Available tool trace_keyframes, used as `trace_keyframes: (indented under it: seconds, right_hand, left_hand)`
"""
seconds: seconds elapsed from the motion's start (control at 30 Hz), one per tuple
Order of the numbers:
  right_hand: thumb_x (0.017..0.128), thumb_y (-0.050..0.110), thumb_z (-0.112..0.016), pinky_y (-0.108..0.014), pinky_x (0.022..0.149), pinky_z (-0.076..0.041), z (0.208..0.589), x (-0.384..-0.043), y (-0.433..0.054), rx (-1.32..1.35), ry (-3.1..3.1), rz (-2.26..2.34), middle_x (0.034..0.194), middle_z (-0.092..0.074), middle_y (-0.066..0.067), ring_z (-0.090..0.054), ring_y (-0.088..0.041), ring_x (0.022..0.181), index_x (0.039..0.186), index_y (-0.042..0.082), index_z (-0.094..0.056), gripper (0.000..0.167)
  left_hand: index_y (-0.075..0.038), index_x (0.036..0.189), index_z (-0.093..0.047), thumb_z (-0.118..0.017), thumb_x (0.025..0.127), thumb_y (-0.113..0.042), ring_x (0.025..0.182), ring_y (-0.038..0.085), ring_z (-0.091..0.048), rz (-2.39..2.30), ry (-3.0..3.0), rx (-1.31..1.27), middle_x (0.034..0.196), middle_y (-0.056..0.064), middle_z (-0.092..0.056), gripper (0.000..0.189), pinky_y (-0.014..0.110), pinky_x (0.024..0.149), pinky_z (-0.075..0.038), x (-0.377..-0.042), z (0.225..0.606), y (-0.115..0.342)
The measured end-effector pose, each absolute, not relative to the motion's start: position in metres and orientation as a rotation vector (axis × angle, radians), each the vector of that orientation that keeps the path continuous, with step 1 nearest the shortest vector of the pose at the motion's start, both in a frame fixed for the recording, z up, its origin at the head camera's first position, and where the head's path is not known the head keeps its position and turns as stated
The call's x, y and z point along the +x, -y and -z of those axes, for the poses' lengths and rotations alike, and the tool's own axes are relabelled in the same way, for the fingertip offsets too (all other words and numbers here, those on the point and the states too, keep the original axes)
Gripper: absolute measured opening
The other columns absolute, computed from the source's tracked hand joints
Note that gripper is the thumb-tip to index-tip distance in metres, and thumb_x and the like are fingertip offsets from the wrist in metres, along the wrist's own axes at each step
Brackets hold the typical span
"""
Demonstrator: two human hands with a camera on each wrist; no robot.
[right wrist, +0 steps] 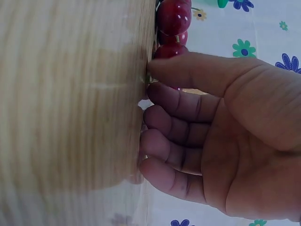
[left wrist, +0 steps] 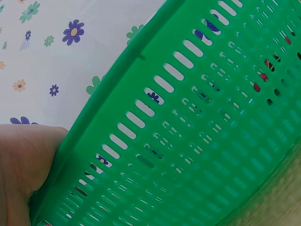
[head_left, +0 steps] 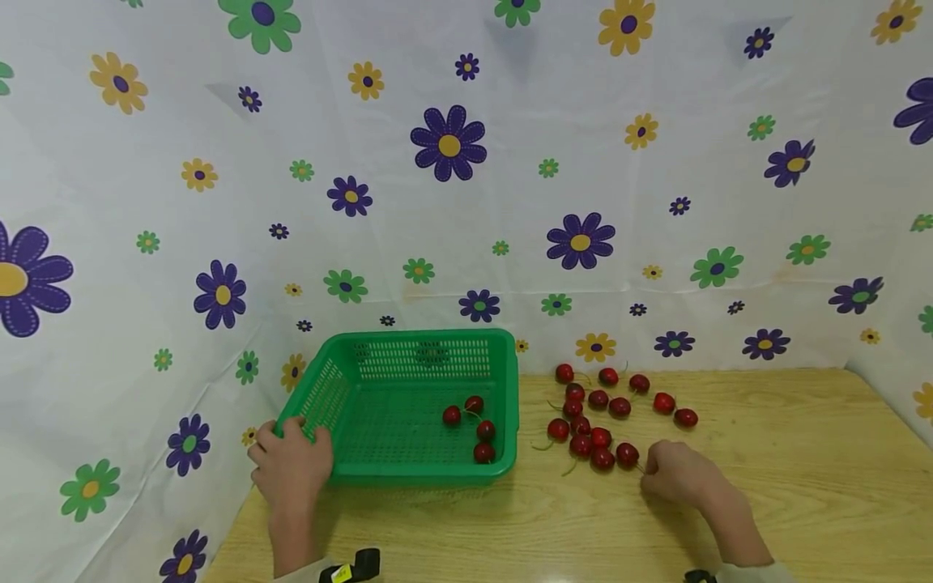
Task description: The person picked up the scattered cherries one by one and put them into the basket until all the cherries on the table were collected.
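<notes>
A green plastic basket (head_left: pixel 419 470) with slotted walls stands on the left of the table, several cherries (head_left: pixel 484 453) lying in its right side. My left hand (head_left: pixel 291 465) grips the basket's left rim, fingers hooked over the edge; the left wrist view shows the slotted wall (left wrist: pixel 164 89) beside that hand. On the table, my right hand (head_left: pixel 681 474) pinches the stem of a dark red cherry (head_left: pixel 627 455) between thumb and index finger. From the right wrist, the other fingers (right wrist: pixel 157 143) are curled close to the tabletop, with cherries (right wrist: pixel 174 16) just beyond the thumb.
Several loose cherries (head_left: pixel 598 399) with stems lie in a cluster right of the basket. A wooden table (head_left: pixel 802 453) carries everything. Behind and to the sides hangs a white cloth (head_left: pixel 510 227) printed with flowers, close to the basket's back edge.
</notes>
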State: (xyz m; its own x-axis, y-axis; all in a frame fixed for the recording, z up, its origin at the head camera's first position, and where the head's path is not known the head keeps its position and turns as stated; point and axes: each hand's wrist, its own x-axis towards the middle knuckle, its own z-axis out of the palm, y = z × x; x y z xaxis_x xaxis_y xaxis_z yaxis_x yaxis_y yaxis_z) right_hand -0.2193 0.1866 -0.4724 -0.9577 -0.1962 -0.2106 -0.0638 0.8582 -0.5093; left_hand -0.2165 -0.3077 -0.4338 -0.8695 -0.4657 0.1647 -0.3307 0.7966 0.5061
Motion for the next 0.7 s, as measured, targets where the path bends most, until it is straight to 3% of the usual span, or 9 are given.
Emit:
trace_keyframes:
  seconds: [0.17, 0.43, 0.7]
  right_hand:
    - [0.079, 0.006, -0.068, -0.026, 0.052, -0.031, 0.4738, -0.2190, -0.1882, -0.179, -2.780, 0.766, 0.059, -0.049, 0.002, -0.040, -0.011, 0.054, 0.070, 0.008, -0.057, 0.014]
    - [0.079, 0.008, -0.070, -0.028, 0.054, -0.039, 0.4703, -0.2184, -0.1893, -0.081, -2.779, 0.736, 0.066, -0.056, 0.000, -0.049, -0.014, 0.060, 0.077, 0.004, -0.066, 0.007]
    - [0.074, 0.009, -0.071, -0.024, 0.049, -0.027, 0.4704, -0.2159, -0.1905, -0.016, -2.822, 0.736, 0.054, -0.043, 0.004, -0.037, -0.010, 0.052, 0.061, 0.010, -0.056, 0.019]
  left_hand:
    - [0.008, 0.132, -0.044, -0.040, 0.097, -0.027, 0.123, 0.059, -0.025, 0.683, 2.701, 0.612, 0.140, 0.041, -0.023, 0.050, 0.076, 0.088, -0.030, -0.2161, 0.4340, 0.3075]
    - [0.008, 0.133, -0.043, -0.041, 0.097, -0.027, 0.124, 0.059, -0.024, 0.685, 2.713, 0.624, 0.140, 0.040, -0.022, 0.050, 0.075, 0.089, -0.029, -0.2174, 0.4344, 0.3077]
    - [0.007, 0.134, -0.043, -0.041, 0.097, -0.027, 0.125, 0.058, -0.023, 0.689, 2.710, 0.634, 0.141, 0.039, -0.022, 0.050, 0.075, 0.089, -0.029, -0.2179, 0.4353, 0.3089]
